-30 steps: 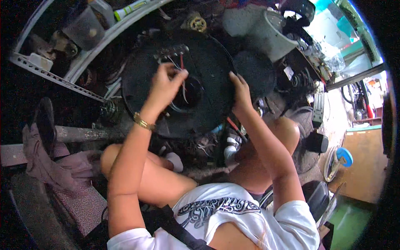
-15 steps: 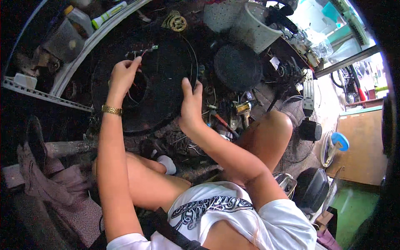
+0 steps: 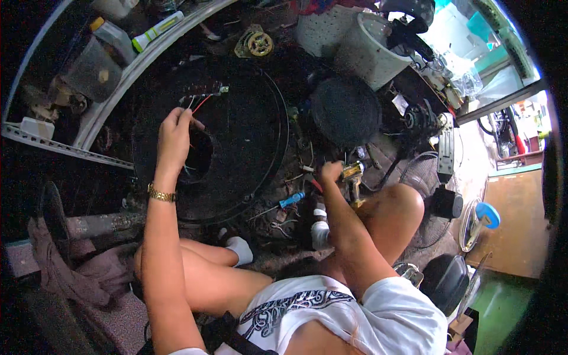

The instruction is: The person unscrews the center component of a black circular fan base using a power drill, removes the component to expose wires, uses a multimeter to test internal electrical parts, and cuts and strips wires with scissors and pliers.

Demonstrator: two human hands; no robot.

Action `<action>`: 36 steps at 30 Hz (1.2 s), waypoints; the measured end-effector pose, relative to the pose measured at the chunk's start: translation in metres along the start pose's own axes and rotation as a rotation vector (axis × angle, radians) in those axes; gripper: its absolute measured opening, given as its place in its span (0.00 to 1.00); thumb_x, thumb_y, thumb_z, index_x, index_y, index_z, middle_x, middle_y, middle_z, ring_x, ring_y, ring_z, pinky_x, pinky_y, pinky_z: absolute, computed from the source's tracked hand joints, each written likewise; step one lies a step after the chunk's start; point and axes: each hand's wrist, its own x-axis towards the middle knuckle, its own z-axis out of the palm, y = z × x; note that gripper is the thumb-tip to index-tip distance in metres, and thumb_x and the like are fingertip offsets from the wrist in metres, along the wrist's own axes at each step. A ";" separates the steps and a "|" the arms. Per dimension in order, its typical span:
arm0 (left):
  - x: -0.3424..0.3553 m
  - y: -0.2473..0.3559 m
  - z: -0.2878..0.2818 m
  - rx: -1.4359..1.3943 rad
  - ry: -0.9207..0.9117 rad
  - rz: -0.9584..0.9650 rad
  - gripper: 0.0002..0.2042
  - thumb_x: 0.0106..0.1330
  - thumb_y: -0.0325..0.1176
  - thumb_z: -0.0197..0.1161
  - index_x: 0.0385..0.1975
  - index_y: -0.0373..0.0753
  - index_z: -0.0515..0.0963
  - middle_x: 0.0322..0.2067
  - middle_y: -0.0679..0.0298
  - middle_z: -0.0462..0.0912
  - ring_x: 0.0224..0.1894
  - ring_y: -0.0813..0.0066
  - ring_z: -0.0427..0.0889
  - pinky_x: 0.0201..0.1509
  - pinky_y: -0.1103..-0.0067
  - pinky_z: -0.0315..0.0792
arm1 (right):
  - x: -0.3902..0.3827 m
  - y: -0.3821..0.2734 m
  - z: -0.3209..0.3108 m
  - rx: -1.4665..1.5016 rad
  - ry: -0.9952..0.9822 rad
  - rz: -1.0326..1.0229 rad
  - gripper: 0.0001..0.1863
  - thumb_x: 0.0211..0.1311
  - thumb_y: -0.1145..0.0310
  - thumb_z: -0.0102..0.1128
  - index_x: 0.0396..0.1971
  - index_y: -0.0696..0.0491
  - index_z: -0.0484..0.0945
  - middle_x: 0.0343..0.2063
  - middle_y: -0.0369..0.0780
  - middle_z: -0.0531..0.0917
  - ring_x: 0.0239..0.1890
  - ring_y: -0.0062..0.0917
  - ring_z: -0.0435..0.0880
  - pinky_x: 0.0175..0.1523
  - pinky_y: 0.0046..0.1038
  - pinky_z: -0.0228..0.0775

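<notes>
My left hand (image 3: 176, 133), with a gold watch at its wrist, pinches thin red and white wires (image 3: 202, 104). They run to a small strip-shaped circuit board (image 3: 207, 89) with a green end. Below it is a large round black housing (image 3: 236, 154) with a dark round hole beside my left hand. My right hand (image 3: 331, 171) is down among the tools on the floor, right beside a yellow cordless drill (image 3: 354, 171). Its fingers point away and are partly hidden, so any grip is unclear. A red-handled tool (image 3: 315, 184) shows just under this hand.
A blue-handled screwdriver (image 3: 291, 200) and pliers (image 3: 284, 226) lie between my legs. A round black disc (image 3: 346, 111) and white perforated baskets (image 3: 374, 50) stand at the back right. A wire fan guard (image 3: 421, 177) is beyond my right knee. A metal rail (image 3: 103, 115) edges the left.
My right hand has left the rim of the black housing and moved right, down to the tools by the drill. The left hand keeps the wires. The housing appears lower in view.
</notes>
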 end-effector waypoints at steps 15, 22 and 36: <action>0.009 0.003 -0.003 -0.089 -0.038 -0.016 0.15 0.70 0.37 0.45 0.27 0.34 0.73 0.25 0.62 0.79 0.31 0.79 0.74 0.41 0.79 0.65 | 0.027 -0.002 0.018 0.317 0.125 0.232 0.18 0.56 0.67 0.55 0.44 0.63 0.75 0.38 0.52 0.81 0.42 0.43 0.81 0.49 0.36 0.69; 0.020 0.001 -0.006 -0.125 -0.074 -0.019 0.15 0.70 0.37 0.45 0.26 0.35 0.74 0.26 0.63 0.79 0.33 0.78 0.75 0.45 0.80 0.65 | -0.120 -0.034 0.047 0.592 0.035 -0.446 0.13 0.58 0.70 0.57 0.41 0.61 0.76 0.31 0.46 0.82 0.31 0.32 0.80 0.38 0.28 0.69; 0.025 0.004 -0.008 -0.398 -0.037 -0.057 0.13 0.67 0.36 0.46 0.28 0.37 0.74 0.28 0.61 0.82 0.35 0.76 0.76 0.45 0.80 0.66 | -0.081 -0.007 0.005 -0.312 -0.868 -0.664 0.41 0.46 0.40 0.59 0.52 0.58 0.67 0.51 0.53 0.73 0.54 0.45 0.71 0.55 0.40 0.65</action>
